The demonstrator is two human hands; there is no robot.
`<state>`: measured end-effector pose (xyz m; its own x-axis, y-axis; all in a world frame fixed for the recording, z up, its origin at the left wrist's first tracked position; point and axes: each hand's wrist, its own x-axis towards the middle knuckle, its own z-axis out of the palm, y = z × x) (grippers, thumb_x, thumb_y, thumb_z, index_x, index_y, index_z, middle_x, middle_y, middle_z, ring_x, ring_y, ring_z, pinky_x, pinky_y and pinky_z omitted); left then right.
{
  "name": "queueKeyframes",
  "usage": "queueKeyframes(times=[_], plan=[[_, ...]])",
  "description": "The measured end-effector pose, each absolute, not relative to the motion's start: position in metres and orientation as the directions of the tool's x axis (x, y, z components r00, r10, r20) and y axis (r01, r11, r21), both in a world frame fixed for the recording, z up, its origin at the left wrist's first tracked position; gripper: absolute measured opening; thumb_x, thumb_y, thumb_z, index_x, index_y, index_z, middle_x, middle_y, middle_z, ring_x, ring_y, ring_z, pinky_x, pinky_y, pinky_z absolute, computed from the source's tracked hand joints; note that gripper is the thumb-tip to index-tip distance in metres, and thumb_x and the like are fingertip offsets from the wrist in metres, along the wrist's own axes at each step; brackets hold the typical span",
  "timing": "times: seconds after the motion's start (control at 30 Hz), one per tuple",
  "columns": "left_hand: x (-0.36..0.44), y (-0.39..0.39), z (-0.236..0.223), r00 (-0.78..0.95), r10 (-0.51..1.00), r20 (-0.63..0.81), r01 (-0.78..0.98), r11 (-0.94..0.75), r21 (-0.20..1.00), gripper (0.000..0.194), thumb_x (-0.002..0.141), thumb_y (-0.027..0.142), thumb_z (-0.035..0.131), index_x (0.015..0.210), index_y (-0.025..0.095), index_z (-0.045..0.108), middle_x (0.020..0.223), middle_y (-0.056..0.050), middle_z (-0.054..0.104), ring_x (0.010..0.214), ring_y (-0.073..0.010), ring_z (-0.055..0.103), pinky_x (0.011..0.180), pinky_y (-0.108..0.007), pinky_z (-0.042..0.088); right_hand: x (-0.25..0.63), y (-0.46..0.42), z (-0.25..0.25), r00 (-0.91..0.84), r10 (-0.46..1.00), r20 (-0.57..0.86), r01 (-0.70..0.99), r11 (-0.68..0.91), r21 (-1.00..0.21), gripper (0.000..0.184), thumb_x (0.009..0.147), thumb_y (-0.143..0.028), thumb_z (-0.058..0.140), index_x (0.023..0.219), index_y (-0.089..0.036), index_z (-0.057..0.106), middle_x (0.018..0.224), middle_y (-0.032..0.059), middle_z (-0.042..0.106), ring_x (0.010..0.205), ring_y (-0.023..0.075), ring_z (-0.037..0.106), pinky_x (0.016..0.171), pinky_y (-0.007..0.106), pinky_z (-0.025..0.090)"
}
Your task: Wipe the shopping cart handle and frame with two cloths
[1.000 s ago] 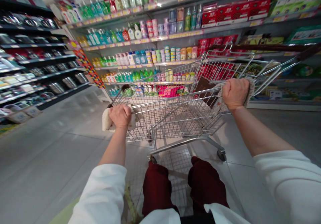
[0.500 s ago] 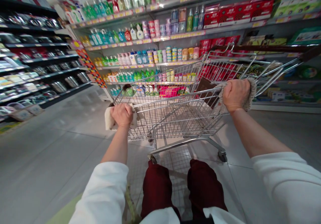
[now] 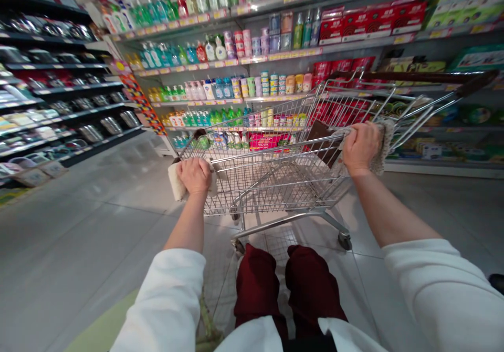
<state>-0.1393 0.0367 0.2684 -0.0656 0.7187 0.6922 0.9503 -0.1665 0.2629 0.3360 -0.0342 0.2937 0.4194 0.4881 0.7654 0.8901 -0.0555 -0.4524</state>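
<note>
A metal wire shopping cart (image 3: 275,186) stands sideways in front of my knees, its brown handle (image 3: 421,78) at the right. At the cart's left end, my left hand (image 3: 193,176) is closed around a cream cloth (image 3: 178,183) pressed over the top rail. Farther right on the same near rail, my right hand (image 3: 360,146) grips a greyish, textured cloth (image 3: 387,141), which wraps over the rail on both sides of the fist. My fingertips are partly hidden behind the cloths. A brown panel (image 3: 321,143) shows inside the cart near my right hand.
Behind the cart, shelves (image 3: 283,55) hold bottles, tubs and red boxes (image 3: 372,22). Metal pots (image 3: 112,125) line dark shelving at the left. Grey floor tiles (image 3: 118,226) lie around the cart's wheels (image 3: 344,240). A dark object (image 3: 496,282) shows at the right edge.
My right hand and its cloth have shifted slightly left. My left hand has moved a little up and right. The cart appears slightly shifted, and my knees are closer together.
</note>
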Motion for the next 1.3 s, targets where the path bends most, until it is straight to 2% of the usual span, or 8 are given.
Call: queueKeyframes(times=[0.2,0.37,0.5,0.8,0.9,1.0,1.17,1.3], plan=[[-0.142,0.037,0.276,-0.038,0.764,0.644,0.98,-0.099,0.175,0.036,0.102,0.03,0.027,0.082,0.018,0.056,0.096,-0.011,0.067,0.099,-0.0262,0.056,0.099,-0.043,0.032,0.337,-0.036,0.294,0.417,0.477,0.773,0.873,0.026,-0.487,0.026,0.099,-0.015,0.036,0.113,-0.015,0.058,0.129,0.0214,0.057,0.136,0.0242,0.034,0.115,0.042,0.023],[-0.146,0.035,0.277,0.028,0.771,0.636,0.986,-0.126,0.109,0.037,0.102,0.036,0.029,0.084,0.02,0.057,0.099,-0.013,0.069,0.103,-0.0285,0.058,0.099,-0.043,0.033,0.338,-0.04,0.286,0.318,0.468,0.824,0.912,0.086,-0.401,0.027,0.098,-0.02,0.038,0.119,-0.019,0.056,0.133,0.0181,0.059,0.143,0.0247,0.033,0.122,0.046,0.024],[-0.147,0.033,0.277,0.038,0.772,0.634,0.986,-0.134,0.104,0.036,0.102,0.038,0.031,0.087,0.02,0.058,0.1,-0.013,0.068,0.104,-0.0282,0.058,0.1,-0.042,0.033,0.337,-0.04,0.28,0.306,0.415,0.857,0.925,0.083,-0.37,0.032,0.096,-0.02,0.038,0.122,-0.016,0.057,0.133,0.0181,0.06,0.145,0.0238,0.034,0.126,0.042,0.024],[-0.147,0.036,0.274,0.009,0.74,0.673,0.985,-0.121,0.12,0.037,0.101,0.042,0.031,0.084,0.021,0.057,0.097,-0.013,0.069,0.103,-0.03,0.058,0.1,-0.042,0.033,0.327,-0.032,0.272,0.361,0.31,0.879,0.918,0.044,-0.393,0.04,0.093,-0.022,0.041,0.126,-0.012,0.06,0.139,0.0175,0.059,0.147,0.0244,0.037,0.125,0.045,0.029],[-0.145,0.038,0.272,-0.029,0.721,0.692,0.984,-0.103,0.149,0.039,0.101,0.04,0.029,0.08,0.022,0.056,0.095,-0.013,0.069,0.101,-0.0295,0.058,0.099,-0.042,0.033,0.311,-0.028,0.259,0.425,0.245,0.871,0.894,0.039,-0.447,0.046,0.093,-0.024,0.04,0.134,-0.012,0.057,0.149,0.0189,0.052,0.15,0.0258,0.035,0.124,0.048,0.029],[-0.141,0.037,0.269,-0.068,0.702,0.709,0.984,-0.068,0.162,0.041,0.101,0.037,0.027,0.077,0.022,0.055,0.093,-0.013,0.07,0.098,-0.0286,0.059,0.099,-0.043,0.033,0.29,-0.024,0.231,0.515,0.208,0.831,0.842,0.058,-0.536,0.052,0.09,-0.023,0.042,0.139,-0.011,0.053,0.153,0.0217,0.047,0.146,0.0279,0.04,0.121,0.05,0.034],[-0.14,0.033,0.274,-0.073,0.696,0.715,0.989,-0.041,0.14,0.042,0.099,0.036,0.026,0.074,0.021,0.056,0.09,-0.014,0.071,0.094,-0.0292,0.061,0.093,-0.044,0.036,0.253,-0.025,0.154,0.706,0.295,0.644,0.663,0.043,-0.747,0.046,0.076,-0.019,0.047,0.119,-0.011,0.063,0.119,0.0225,0.066,0.118,0.0332,0.059,0.105,0.054,0.047],[-0.141,0.034,0.293,-0.193,0.77,0.607,0.965,0.036,0.261,0.047,0.098,0.041,0.026,0.063,0.021,0.051,0.074,-0.014,0.066,0.085,-0.0312,0.063,0.081,-0.043,0.04,0.235,-0.027,0.113,0.766,0.276,0.581,0.59,0.058,-0.805,0.037,0.076,-0.022,0.05,0.108,-0.016,0.067,0.118,0.0199,0.069,0.119,0.0334,0.061,0.106,0.053,0.048]])
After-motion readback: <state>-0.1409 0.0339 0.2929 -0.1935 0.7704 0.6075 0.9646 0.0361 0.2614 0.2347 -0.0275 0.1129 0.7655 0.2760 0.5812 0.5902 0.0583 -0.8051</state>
